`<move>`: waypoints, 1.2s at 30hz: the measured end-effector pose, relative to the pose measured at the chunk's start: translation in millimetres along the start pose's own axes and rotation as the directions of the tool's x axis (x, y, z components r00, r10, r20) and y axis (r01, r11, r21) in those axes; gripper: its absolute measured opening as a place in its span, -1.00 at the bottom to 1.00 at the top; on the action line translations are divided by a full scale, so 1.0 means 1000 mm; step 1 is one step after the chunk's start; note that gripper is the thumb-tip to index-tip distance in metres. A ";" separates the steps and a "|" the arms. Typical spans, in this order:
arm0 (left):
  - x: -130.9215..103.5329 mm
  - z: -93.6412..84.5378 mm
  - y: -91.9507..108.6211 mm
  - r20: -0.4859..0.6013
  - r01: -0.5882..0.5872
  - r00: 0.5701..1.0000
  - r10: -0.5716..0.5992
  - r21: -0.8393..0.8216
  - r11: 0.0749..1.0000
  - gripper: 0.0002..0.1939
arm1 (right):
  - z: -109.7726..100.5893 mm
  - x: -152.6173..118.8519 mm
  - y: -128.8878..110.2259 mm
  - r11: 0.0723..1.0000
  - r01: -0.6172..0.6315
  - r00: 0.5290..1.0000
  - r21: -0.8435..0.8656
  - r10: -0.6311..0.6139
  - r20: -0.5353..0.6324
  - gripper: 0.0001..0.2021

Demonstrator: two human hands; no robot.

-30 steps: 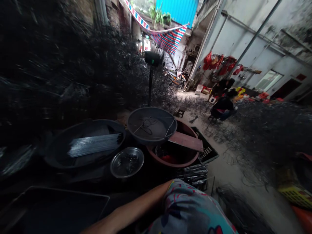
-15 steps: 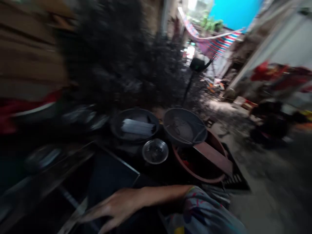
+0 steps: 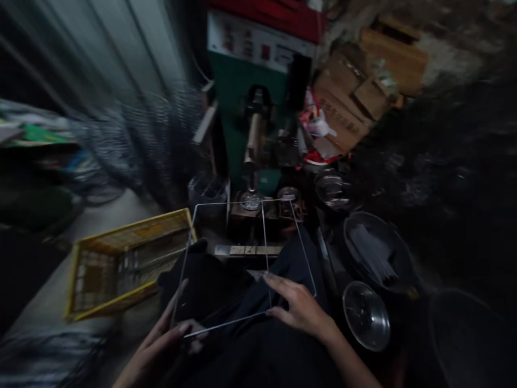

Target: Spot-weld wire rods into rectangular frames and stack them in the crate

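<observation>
Pale metal wire, bent: one open wire frame [image 3: 226, 203], lying above the lap between the two hands and extending away from them. The far side is running nearly crosswise, beyond all fingers; the side wires are running back towards the body. Longer axis: cannot be told from this angle.

Left hand [image 3: 159, 342]: touching the near left corner, thumb and fingers closing about the wire; exact grip blurring.

Right hand [image 3: 301, 310]: holding at the near end of the middle wire, forefinger resting on it, thumb meeting the near crosswise wire, the two tips standing slightly apart. This hand is lying nearer the outer right wire, whose lower end is reaching just beside its knuckles.

Beneath: dark trousers [image 3: 301, 256]. Beyond the far side: a metal machine arm [image 3: 254, 140]. To the left: a yellow plastic crate [image 3: 129, 228]. To the right: a shiny metal bowl [image 3: 361, 328]; past it, a dark basin [image 3: 409, 258] containing thin rods [image 3: 371, 253].
</observation>
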State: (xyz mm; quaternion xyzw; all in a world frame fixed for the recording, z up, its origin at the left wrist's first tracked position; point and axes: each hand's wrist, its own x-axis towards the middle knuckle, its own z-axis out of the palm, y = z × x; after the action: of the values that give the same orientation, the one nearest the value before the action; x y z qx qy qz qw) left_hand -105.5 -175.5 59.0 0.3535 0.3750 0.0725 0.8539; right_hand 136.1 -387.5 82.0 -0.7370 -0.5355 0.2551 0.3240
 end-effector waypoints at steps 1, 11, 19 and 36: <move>-0.002 -0.002 0.000 -0.020 -0.043 0.999 0.044 0.015 0.999 0.07 | 0.002 0.005 -0.002 1.000 0.010 1.000 0.009 -0.010 0.021 -0.25; -0.004 -0.038 -0.002 0.032 -0.128 0.991 0.128 -0.008 0.992 0.09 | 0.010 0.029 -0.017 0.998 0.067 0.991 -0.010 -0.066 0.118 -0.23; -0.005 -0.026 -0.007 0.029 -0.143 0.989 0.144 -0.011 0.990 0.07 | 0.004 0.023 -0.010 0.994 0.027 0.999 -0.103 -0.024 0.031 -0.30; -0.009 -0.022 -0.004 -0.019 -0.111 0.994 0.111 -0.012 0.994 0.10 | -0.003 0.009 0.002 0.974 -0.026 0.999 -0.224 0.022 -0.024 -0.34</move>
State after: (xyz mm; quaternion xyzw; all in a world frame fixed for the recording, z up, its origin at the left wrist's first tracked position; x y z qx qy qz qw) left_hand -128.0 -170.2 51.5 0.3676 0.3623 0.1255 0.8473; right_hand 142.4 -379.6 82.3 -0.7779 -0.5484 0.1890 0.2416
